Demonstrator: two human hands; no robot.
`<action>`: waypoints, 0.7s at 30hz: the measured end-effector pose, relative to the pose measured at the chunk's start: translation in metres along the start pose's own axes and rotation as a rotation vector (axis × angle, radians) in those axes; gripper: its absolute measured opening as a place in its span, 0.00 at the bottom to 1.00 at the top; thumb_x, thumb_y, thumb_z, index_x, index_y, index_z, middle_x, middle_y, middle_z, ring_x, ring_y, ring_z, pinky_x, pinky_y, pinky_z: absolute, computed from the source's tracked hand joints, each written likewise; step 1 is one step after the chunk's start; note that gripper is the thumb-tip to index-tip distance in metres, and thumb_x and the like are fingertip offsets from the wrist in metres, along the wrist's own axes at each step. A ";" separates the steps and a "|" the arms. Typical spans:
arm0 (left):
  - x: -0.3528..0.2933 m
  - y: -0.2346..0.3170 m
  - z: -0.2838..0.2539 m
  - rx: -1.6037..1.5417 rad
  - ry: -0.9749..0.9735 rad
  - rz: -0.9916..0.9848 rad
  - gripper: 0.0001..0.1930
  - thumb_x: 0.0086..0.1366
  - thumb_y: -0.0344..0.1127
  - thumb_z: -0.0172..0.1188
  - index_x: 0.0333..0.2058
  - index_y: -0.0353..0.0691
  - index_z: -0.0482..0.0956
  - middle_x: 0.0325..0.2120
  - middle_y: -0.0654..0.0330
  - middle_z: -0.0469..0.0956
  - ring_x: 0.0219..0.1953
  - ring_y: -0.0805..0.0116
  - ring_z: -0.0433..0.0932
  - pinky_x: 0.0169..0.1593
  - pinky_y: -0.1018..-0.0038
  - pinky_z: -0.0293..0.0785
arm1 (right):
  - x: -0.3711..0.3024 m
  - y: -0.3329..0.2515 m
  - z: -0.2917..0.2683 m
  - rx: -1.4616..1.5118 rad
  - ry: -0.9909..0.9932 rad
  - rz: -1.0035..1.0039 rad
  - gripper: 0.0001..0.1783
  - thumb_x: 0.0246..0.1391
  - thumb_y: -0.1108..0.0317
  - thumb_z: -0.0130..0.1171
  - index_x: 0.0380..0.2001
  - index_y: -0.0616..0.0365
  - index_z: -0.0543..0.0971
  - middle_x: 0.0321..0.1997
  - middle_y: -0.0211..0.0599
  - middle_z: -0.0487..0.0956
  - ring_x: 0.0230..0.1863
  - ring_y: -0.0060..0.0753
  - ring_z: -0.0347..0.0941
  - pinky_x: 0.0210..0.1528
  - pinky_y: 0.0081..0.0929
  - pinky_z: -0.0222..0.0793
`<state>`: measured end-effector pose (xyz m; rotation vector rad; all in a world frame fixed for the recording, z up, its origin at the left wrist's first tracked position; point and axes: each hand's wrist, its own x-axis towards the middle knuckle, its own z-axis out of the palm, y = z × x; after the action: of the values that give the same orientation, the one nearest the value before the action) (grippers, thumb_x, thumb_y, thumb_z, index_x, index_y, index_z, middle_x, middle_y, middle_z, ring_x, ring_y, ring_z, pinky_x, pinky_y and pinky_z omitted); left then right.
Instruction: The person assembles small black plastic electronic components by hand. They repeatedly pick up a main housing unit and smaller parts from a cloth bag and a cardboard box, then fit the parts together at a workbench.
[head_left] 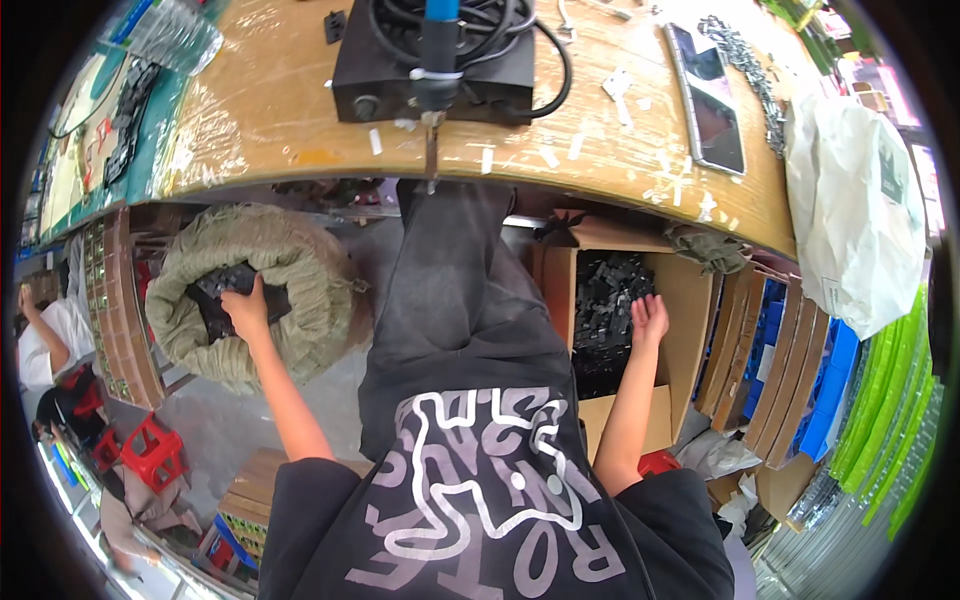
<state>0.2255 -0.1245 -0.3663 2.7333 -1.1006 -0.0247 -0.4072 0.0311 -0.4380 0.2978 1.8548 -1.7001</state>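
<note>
My left hand (246, 307) reaches into the mouth of a green woven sack (300, 250) on the floor at my left. Its fingers are curled against a dark mass of black plastic parts (222, 300) inside, closed on one of them; the fingertips are partly hidden. On my right, a cardboard box (682, 345) holds many small black plastic pieces (605, 300). Over that box's right side hovers my right hand (650, 319), palm turned up and fingers loosely apart, with nothing visible in it.
Ahead is a workbench (270, 110) bearing a black powered unit (350, 85) with coiled cable and blue-handled tool (437, 60), a phone (710, 110) and a white bag (850, 200). Cardboard and blue trays (830, 385) stand right; a red stool (153, 448) and other people (60, 340) are left.
</note>
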 end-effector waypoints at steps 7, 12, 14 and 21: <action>0.012 -0.012 0.014 -0.222 -0.057 -0.086 0.27 0.44 0.47 0.63 0.35 0.33 0.63 0.33 0.44 0.70 0.39 0.47 0.69 0.41 0.62 0.66 | -0.133 -0.171 0.112 -0.030 -0.040 -1.044 0.15 0.50 0.72 0.50 0.40 0.66 0.65 0.36 0.40 0.70 0.27 0.24 0.68 0.29 0.19 0.68; 0.033 -0.062 0.032 -0.591 -0.160 -0.214 0.18 0.42 0.39 0.64 0.23 0.35 0.65 0.19 0.59 0.68 0.24 0.68 0.67 0.32 0.71 0.65 | -0.158 -0.234 0.181 -0.200 -0.234 -1.306 0.14 0.48 0.74 0.50 0.40 0.65 0.67 0.34 0.38 0.71 0.29 0.24 0.69 0.31 0.19 0.66; 0.037 -0.078 0.031 -0.509 -0.084 -0.100 0.16 0.42 0.37 0.64 0.20 0.36 0.64 0.16 0.63 0.65 0.21 0.72 0.64 0.29 0.74 0.64 | -0.132 -0.256 0.208 -0.428 -0.297 -1.354 0.12 0.46 0.74 0.51 0.37 0.63 0.70 0.33 0.38 0.72 0.29 0.26 0.70 0.32 0.22 0.66; 0.000 -0.043 -0.058 -0.459 -0.066 0.257 0.11 0.47 0.26 0.58 0.22 0.36 0.61 0.19 0.61 0.63 0.21 0.70 0.60 0.29 0.74 0.61 | -0.053 -0.295 0.276 -0.994 -0.211 -1.568 0.10 0.41 0.72 0.52 0.31 0.62 0.74 0.31 0.47 0.72 0.33 0.43 0.70 0.37 0.31 0.65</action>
<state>0.2602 -0.0843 -0.3173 2.1883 -1.2721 -0.2938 -0.4478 -0.2683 -0.1645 -2.0465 2.5546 -1.0174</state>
